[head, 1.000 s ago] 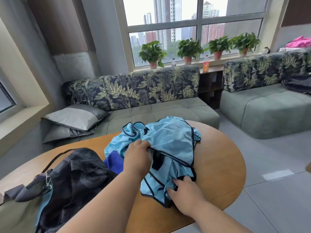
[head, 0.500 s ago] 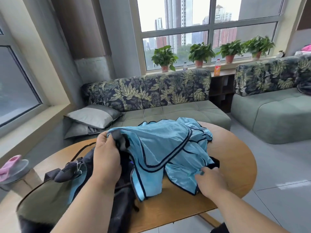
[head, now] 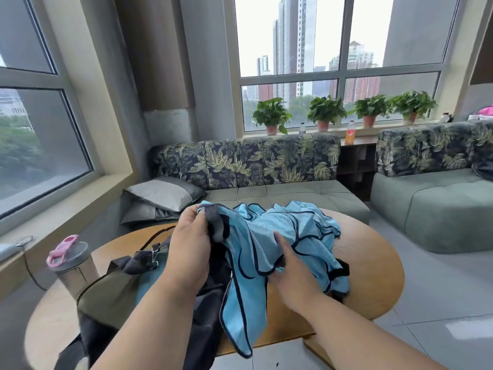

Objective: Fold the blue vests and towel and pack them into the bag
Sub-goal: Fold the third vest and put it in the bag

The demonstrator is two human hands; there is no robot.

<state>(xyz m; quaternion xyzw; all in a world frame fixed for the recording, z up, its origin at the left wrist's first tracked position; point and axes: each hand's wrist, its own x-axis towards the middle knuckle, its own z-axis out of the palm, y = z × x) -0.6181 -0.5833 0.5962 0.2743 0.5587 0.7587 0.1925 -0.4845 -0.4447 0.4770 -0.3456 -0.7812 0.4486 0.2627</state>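
Note:
A heap of light blue vests (head: pixel 301 236) with dark trim lies crumpled on the round wooden table (head: pixel 373 289). My left hand (head: pixel 190 247) grips one vest by its dark strap and holds it lifted above the table. My right hand (head: pixel 288 273) is in the folds of the same vest lower down, fingers curled into the cloth. The olive and black bag (head: pixel 112 295) lies at the left of the table, partly under my left forearm. The towel is not clearly visible.
A grey shaker bottle (head: pixel 72 265) with a pink lid stands at the table's left edge beside the bag. A leaf-patterned sofa (head: pixel 266 166) with grey pillows is behind the table; a second sofa (head: pixel 432 204) is on the right.
My left hand has lifted the vest's strap higher and toward the middle. My right hand moved left and up into the cloth. The camera tilted up and left.

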